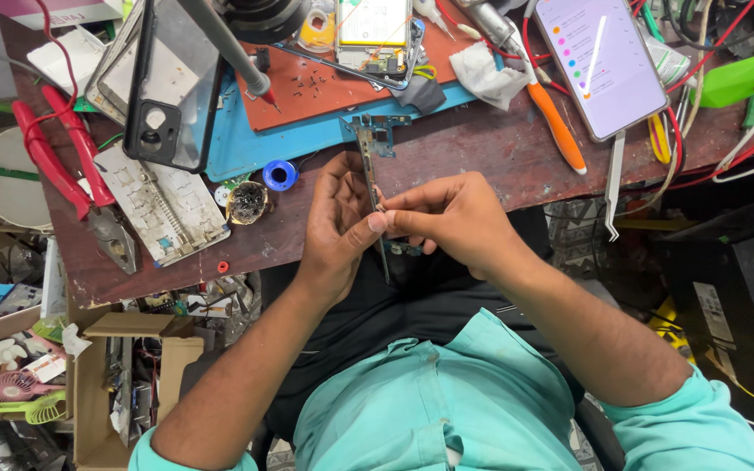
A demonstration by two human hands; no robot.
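blue-green and thin, a narrow circuit board (373, 166) stands on edge between the two hands just in front of the bench edge, its wider top end at twelve o'clock and its lower end running down past the fingers toward the dark lap. the left hand (335, 225) is closed around the board from the nine o'clock side, thumb pressed across to the strip. the right hand (448, 218) comes in from three o'clock with its fingertips pinched together on the board's middle, touching the left thumb. outward from there, the worn reddish-brown bench (499, 153) carries a small blue roll (280, 175) and a round tin of dark metal wool (247, 201) at about ten o'clock of the hands. further at nine o'clock lies a white phone frame (163, 205), with red-handled pliers (67, 161) beyond it. at eleven o'clock a clear phone case (167, 83) rests on a blue mat (307, 135), which holds an orange mat (316, 83) with an opened phone (375, 35) at twelve o'clock. at one o'clock lie a crumpled white cloth (486, 74) and an orange-handled tool (556, 126); a lit smartphone (599, 61) sits at two o'clock with metal tweezers (613, 187) just below it.
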